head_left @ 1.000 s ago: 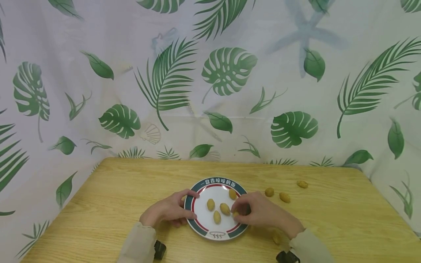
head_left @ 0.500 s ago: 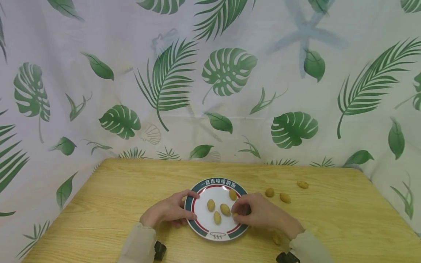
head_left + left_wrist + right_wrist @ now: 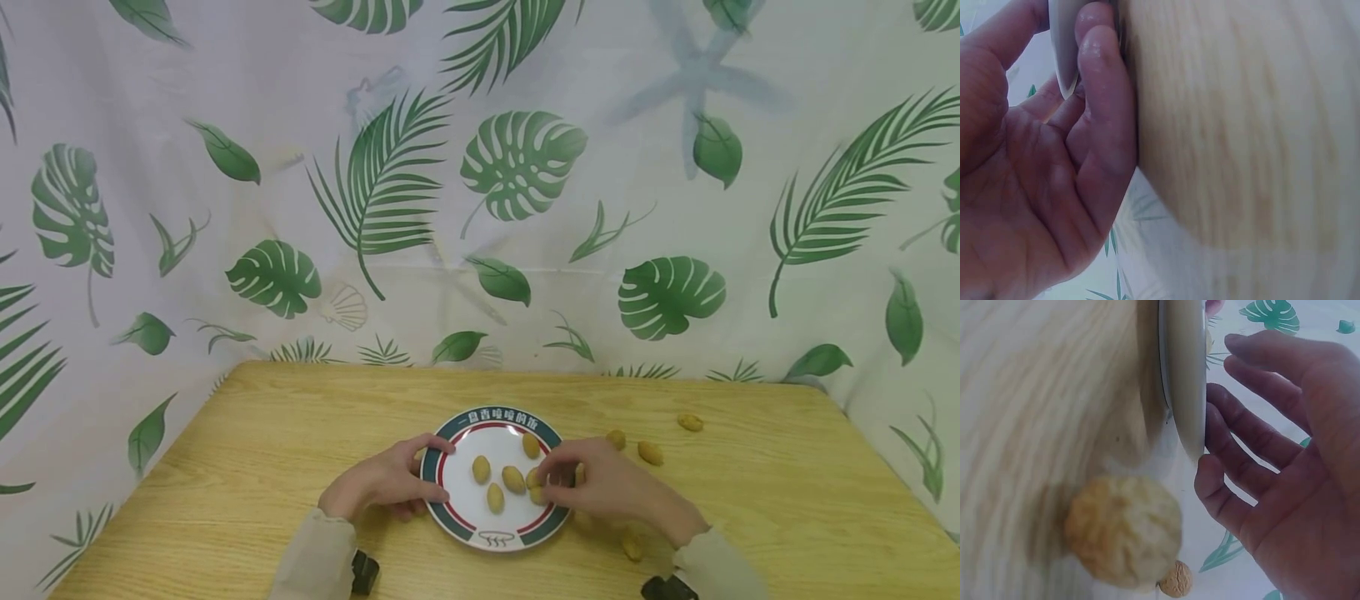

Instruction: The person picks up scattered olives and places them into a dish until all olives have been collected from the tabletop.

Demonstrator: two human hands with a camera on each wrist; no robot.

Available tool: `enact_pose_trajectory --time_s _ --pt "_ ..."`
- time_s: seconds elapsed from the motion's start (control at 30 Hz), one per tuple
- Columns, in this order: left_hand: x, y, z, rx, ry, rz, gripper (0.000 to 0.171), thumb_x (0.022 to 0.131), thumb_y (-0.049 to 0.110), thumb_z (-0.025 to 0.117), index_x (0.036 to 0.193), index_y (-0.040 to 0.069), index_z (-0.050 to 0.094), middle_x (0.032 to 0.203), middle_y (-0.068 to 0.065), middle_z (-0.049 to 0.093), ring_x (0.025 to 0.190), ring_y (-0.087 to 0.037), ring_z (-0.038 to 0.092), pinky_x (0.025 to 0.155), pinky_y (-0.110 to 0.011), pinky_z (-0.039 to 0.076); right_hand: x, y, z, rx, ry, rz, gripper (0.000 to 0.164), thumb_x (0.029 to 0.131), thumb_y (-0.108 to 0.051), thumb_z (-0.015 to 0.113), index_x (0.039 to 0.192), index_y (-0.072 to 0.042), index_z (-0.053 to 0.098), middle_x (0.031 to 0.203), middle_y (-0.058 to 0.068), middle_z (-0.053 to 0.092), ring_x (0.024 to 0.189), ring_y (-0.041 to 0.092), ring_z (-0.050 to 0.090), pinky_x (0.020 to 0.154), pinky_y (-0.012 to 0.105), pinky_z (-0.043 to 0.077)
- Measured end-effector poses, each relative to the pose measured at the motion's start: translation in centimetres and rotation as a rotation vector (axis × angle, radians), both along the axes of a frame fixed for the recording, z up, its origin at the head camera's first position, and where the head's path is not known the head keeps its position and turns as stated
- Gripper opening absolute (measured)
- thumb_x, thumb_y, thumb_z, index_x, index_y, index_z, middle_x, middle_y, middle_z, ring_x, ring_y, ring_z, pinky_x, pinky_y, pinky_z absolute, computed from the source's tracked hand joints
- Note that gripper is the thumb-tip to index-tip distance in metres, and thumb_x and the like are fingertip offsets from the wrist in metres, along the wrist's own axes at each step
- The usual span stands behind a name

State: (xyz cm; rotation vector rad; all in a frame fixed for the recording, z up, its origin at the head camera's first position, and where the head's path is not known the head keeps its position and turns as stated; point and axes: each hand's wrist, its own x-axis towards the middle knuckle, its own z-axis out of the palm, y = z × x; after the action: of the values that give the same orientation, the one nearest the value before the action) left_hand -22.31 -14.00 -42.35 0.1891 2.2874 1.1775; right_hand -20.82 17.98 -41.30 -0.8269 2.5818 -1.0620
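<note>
A round white plate (image 3: 468, 521) with a dark rim and a red ring sits on the wooden table. My left hand (image 3: 386, 477) grips its left edge, thumb on top and other fingers underneath; the left wrist view shows the plate's edge (image 3: 1065, 56) between them. Several wrinkled tan walnuts lie on the plate, among them one near the middle (image 3: 513, 479) and one near the far rim (image 3: 531, 445). Over the plate's right side is my right hand (image 3: 603, 483), fingers parted, fingertips right beside two walnuts (image 3: 537, 496). The right wrist view shows nothing between those fingers (image 3: 1260, 434).
On the table (image 3: 262, 467), right of the plate, lie more walnuts: one at the back (image 3: 690, 422), another nearer (image 3: 650, 452), and one below my right wrist (image 3: 632, 546). A leaf-patterned cloth (image 3: 555, 283) hangs behind the table.
My right hand has drawn slightly right and its fingertips have parted, uncovering two walnuts at the plate's right side. My left hand and the plate stay put.
</note>
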Motion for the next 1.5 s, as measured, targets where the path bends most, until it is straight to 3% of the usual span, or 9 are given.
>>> enact_pose_trajectory --time_s 0.4,1.5 --pt "0.0 0.0 -0.3 -0.025 0.000 0.000 0.058 0.088 0.022 0.082 0.138 0.029 0.053 0.092 -0.005 0.067 0.069 -0.017 0.062 0.059 -0.028 0.054 0.4 1.2 0.0 -0.039 0.080 0.004 0.015 0.092 -0.027 0.077 0.105 -0.020 0.075 0.092 -0.011 0.069 0.084 0.003 0.058 0.073 0.022 0.051" --pt "0.0 0.0 -0.2 -0.007 0.008 -0.004 0.056 0.088 0.022 0.081 0.137 0.029 0.053 0.089 -0.005 0.067 0.068 -0.017 0.063 0.057 -0.027 0.053 1.5 5.9 -0.5 -0.018 0.153 -0.032 0.018 0.093 -0.028 0.076 0.106 -0.015 0.075 0.085 -0.013 0.066 0.078 -0.002 0.058 0.063 0.022 0.051"
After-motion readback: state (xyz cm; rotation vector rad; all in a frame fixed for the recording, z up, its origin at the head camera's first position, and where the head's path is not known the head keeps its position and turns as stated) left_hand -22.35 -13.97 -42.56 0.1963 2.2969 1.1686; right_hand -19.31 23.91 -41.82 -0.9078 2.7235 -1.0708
